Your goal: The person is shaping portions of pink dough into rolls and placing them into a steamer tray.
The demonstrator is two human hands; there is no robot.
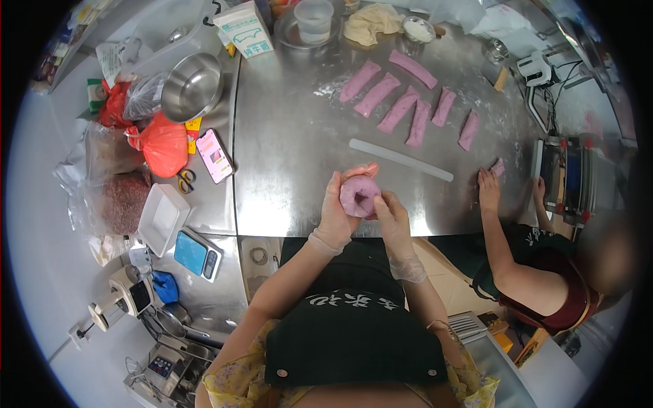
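Between my hands, just above the near edge of the steel table, is a ring of pink-purple dough (356,198) with a dark hole in its middle. My left hand (336,212), in a clear plastic glove, cups it from the left and behind. Thumb and fingers of my right hand (394,221), gloved too, pinch its right side. Beyond it a white rolling pin (401,160) lies aslant on the table. Farther back are several pink dough strips, among them a curved one (413,69) and a straight one (398,109).
At right, a co-worker's hand (488,189) touches a small dough piece (498,167) beside a rolling machine (570,178). To the left are a phone (214,156), scissors (186,181), a steel bowl (192,88), a red bag (163,145) and a kitchen scale (198,253). A milk carton (245,30) stands behind.
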